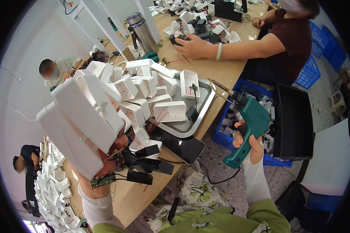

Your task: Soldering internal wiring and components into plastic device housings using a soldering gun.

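Note:
My right hand [255, 149] is wrapped round the handle of a green soldering gun [255, 116], its tip pointing up and left beyond the tray's edge. A black cord runs from the grip toward the table. In my left hand [108, 167] is a bunch of white plastic housings [87, 116], with a green circuit board [103, 180] and several black blocks [140, 177] on wires hanging from it. My left fingers are partly hidden behind these parts. More white housings [170, 111] with red wires lie heaped on a metal tray [210, 105] ahead.
A dark phone [184, 146] lies beside the tray, and a steel flask [142, 33] stands behind. Right of the table are a blue crate [221, 130] of parts and a black bin [293, 120]. A co-worker's arm [241, 50] reaches over parts. White housings [52, 186] cover the left.

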### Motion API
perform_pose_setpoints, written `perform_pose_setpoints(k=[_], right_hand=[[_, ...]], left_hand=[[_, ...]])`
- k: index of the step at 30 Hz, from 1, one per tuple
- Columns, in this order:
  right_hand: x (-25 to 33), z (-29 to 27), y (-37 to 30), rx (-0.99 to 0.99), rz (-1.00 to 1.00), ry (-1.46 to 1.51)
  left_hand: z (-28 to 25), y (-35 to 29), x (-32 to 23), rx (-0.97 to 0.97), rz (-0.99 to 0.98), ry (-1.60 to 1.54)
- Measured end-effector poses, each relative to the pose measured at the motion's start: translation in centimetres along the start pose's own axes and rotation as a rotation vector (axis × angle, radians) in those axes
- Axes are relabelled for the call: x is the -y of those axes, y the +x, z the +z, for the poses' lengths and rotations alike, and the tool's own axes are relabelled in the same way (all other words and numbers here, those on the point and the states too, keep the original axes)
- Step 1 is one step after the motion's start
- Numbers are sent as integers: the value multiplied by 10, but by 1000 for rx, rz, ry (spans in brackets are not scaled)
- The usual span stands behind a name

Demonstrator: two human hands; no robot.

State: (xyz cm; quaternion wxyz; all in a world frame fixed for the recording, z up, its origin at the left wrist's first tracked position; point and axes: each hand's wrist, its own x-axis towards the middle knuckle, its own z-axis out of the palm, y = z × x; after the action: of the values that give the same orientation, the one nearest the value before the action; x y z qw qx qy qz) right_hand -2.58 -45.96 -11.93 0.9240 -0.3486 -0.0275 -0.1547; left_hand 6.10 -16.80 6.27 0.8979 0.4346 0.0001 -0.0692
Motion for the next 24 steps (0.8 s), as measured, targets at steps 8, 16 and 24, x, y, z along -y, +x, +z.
perform_pose_setpoints(k=[8,16,24], right_hand=[[7,-4,-10,-29,-20,11],[17,-16,-30,-82,-77,17],[28,-46,-51,-160,-151,9]], left_hand=[[33,33,6,181,23,64],[80,114,23,321,-160,-74],[151,218,98,157,-40,-76]])
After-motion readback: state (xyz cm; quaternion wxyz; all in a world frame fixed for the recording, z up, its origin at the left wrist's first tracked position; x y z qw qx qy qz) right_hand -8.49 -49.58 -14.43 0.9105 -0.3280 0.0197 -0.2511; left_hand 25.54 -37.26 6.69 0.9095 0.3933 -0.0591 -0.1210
